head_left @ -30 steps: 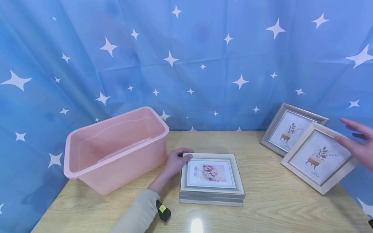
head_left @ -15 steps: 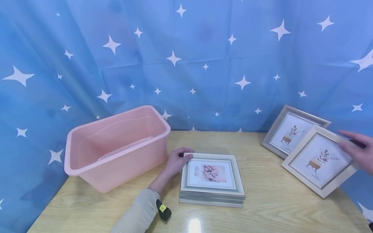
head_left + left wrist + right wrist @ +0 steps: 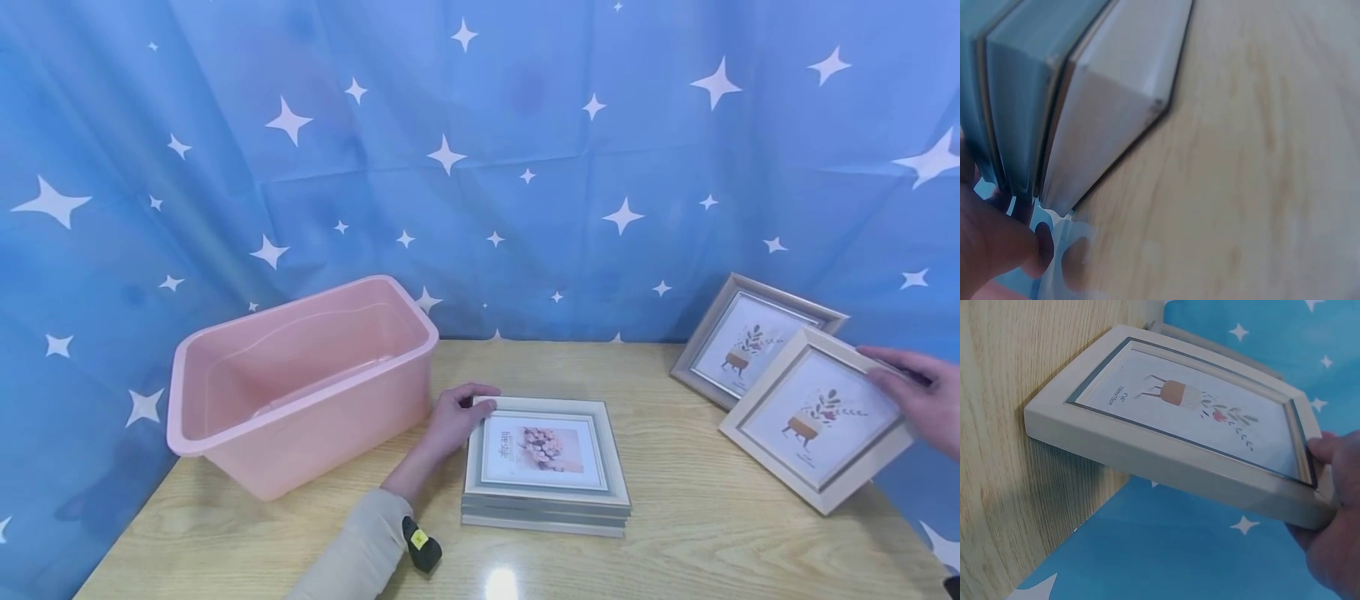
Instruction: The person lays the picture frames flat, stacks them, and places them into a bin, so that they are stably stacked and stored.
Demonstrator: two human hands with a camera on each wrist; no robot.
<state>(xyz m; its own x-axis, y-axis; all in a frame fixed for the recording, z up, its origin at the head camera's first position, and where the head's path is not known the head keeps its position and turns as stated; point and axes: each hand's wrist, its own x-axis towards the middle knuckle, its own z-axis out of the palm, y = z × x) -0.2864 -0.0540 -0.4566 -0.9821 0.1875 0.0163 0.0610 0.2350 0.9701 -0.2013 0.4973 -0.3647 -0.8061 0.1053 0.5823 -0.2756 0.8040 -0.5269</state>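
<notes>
A stack of picture frames [image 3: 542,508] lies flat on the table, the top one showing a pink flower print. My left hand [image 3: 456,421] holds the stack's far left corner, thumb on the top frame and fingers down the side; the left wrist view shows the fingers [image 3: 1019,209] by the frames' edges. On the right, my right hand [image 3: 928,398] pinches a cream picture frame [image 3: 780,461] with a plant print by its upper right edge, thumb in front, other fingers partly hidden behind. That frame leans back, its lower corner close to the table in the right wrist view.
Behind the cream frame, a grey-brown picture frame [image 3: 693,350] leans back, partly covered by it. A pink plastic bin [image 3: 322,425] stands at the left, beside my left forearm. A blue star-patterned curtain [image 3: 525,250] hangs along the table's far edge.
My right hand has closed on the cream frame's upper right edge, and the frame has shifted slightly left. The left hand and the stack have stayed in place.
</notes>
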